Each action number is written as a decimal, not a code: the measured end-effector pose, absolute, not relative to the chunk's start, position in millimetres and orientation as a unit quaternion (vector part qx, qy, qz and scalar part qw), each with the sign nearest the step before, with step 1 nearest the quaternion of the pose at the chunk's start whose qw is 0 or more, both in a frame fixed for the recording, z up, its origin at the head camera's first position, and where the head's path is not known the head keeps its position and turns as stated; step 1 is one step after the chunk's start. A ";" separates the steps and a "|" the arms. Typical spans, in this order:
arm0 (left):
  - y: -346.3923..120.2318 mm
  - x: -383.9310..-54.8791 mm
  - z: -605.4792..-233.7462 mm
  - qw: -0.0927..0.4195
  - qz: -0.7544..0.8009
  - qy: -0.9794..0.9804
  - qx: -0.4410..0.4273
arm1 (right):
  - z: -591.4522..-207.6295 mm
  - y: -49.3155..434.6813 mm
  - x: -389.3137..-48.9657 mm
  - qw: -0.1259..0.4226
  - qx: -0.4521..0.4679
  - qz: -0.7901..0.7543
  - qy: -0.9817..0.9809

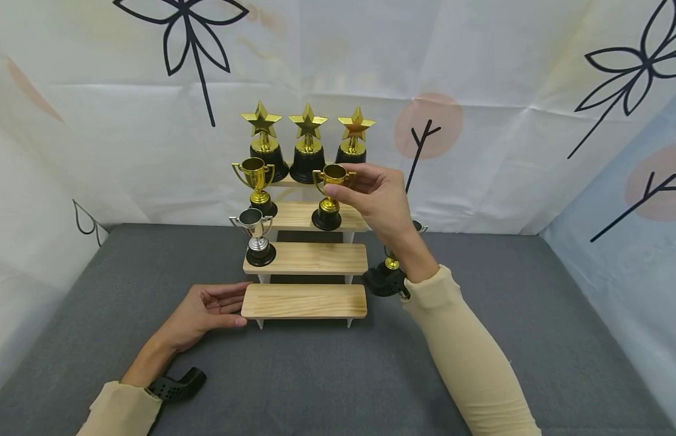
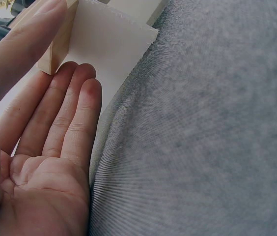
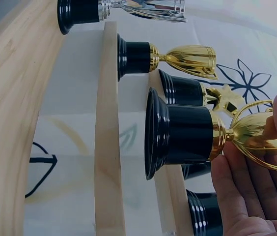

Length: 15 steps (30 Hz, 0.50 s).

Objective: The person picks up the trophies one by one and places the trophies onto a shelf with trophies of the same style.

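Note:
My right hand (image 1: 378,197) pinches a gold trophy cup (image 1: 328,213) by its bowl and handle, between thumb and fingers. The cup is upright over the right half of the second-highest step of a wooden stepped display stand (image 1: 305,303). In the right wrist view its black base (image 3: 185,133) shows apart from the step's edge. My left hand (image 1: 207,312) has its fingers extended beside the stand's lowest step, fingertips right at its left end. Another gold cup (image 1: 256,177) stands left on the second-highest step, and a silver cup (image 1: 258,227) stands one step lower.
Along the top step stand three gold star trophies, left (image 1: 261,124), middle (image 1: 308,127) and right (image 1: 357,128). Right of the stand, partly hidden by my right wrist, are a gold stem (image 1: 391,264) and a silver rim (image 1: 420,226). A patterned white cloth hangs behind the grey table (image 1: 316,381).

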<state>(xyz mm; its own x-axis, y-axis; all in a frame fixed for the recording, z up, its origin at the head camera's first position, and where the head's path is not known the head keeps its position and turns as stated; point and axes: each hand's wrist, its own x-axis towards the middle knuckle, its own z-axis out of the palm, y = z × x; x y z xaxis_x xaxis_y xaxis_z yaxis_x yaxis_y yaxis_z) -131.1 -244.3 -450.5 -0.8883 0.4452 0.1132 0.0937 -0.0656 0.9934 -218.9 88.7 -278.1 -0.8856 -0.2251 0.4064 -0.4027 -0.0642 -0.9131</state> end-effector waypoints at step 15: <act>-244.8 -131.4 -451.2 0.126 0.701 0.673 0.201 | -280.5 71.5 -227.1 0.067 0.240 0.672 -0.697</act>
